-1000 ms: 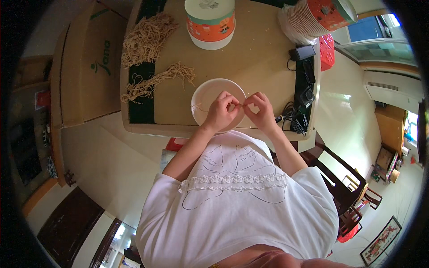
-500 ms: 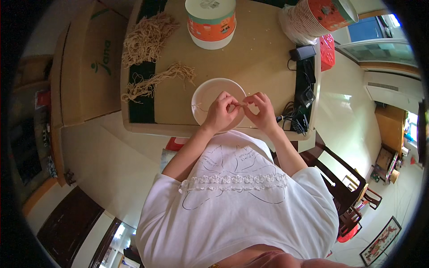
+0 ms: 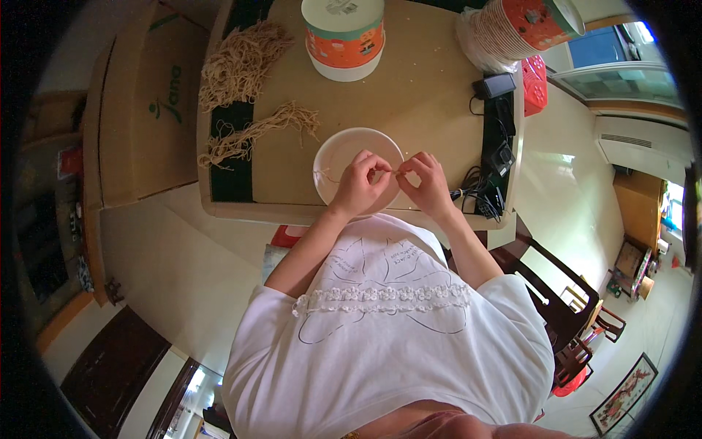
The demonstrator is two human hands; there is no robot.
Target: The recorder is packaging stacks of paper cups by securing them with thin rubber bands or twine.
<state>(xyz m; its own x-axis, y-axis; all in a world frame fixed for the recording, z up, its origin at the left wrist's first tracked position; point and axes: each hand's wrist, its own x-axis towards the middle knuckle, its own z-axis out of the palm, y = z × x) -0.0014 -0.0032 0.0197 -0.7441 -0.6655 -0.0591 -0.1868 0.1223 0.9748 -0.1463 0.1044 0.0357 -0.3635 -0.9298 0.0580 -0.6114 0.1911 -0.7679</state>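
Over a round white paper tub (image 3: 327, 150) at the table's near edge, my left hand (image 3: 360, 183) pinches a thin tan string (image 3: 326, 176), whose loose end trails left across the tub's rim. My right hand (image 3: 427, 184) is closed in a pinch too, its fingertips almost meeting the left ones on the same string. What exactly lies between the fingertips is too small to make out. Further left lie a loose bundle of tan strings (image 3: 256, 134) and, behind it, a larger tangled heap of string (image 3: 243, 64).
An orange and white paper tub (image 3: 345, 45) stands at the back, near a tilted stack of tubs (image 3: 512, 31) in plastic at the far right. A black power adapter (image 3: 494, 86) and cables (image 3: 479, 192) line the right edge. A large cardboard box (image 3: 150, 110) is left of the table.
Both hands stay over the tub. The fingers have shifted only slightly, with the right fingertips drawn a little closer together.
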